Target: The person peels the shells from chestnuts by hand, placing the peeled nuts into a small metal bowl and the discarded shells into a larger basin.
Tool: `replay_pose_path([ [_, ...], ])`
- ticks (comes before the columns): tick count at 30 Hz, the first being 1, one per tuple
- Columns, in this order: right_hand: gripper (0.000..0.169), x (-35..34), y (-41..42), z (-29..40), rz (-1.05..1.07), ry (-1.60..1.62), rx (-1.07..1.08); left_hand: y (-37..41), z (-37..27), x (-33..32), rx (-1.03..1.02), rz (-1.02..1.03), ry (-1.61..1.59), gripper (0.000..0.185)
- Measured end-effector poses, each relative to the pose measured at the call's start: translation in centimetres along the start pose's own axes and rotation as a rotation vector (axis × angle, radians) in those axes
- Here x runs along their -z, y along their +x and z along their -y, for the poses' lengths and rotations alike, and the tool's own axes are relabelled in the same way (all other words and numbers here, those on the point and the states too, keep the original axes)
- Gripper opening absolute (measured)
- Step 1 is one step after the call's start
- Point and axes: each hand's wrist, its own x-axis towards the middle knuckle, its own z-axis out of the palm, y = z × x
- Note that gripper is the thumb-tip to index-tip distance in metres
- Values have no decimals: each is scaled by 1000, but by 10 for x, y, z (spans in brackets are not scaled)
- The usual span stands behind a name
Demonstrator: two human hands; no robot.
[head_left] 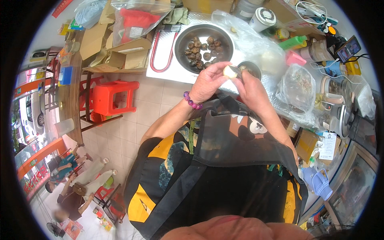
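My left hand, with a purple bead bracelet at the wrist, holds a pale, partly peeled water chestnut between thumb and fingers. Against its right side my right hand grips what looks like a small knife; its handle is hidden in the fingers. Behind my left hand stands a wide metal bowl with several dark brown, unpeeled water chestnuts. A smaller metal bowl sits behind my right hand and partly shows its contents, too covered to make out.
A red-handled metal frame lies left of the wide bowl on the white worktop. Clear plastic bags, a white lidded container and a green bottle crowd the right. Red stools and seated people are at left.
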Motion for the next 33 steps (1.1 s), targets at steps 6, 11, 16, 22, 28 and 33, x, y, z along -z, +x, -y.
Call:
replay_pose_path([
  [6, 32, 0, -1, -7, 31, -11, 24, 5, 6, 11, 83, 52, -25, 40],
  [11, 30, -1, 2, -14, 33, 202, -51, 11, 15, 9, 88, 49, -43, 40],
  [16, 32, -4, 0, -31, 7, 192, -107, 29, 25, 3, 206, -15, -232, 37],
  [22, 34, -15, -11, -73, -100, 176, -302, 90, 30, 20, 207, -102, 287, 37],
  [28, 33, -26, -22, -119, -111, 130, -493, 190, 19, 47, -287, -53, 1098, 32],
  [33, 27, -31, -16, -134, -152, 89, -518, 249, 47, 68, -30, 227, 1601, 27],
])
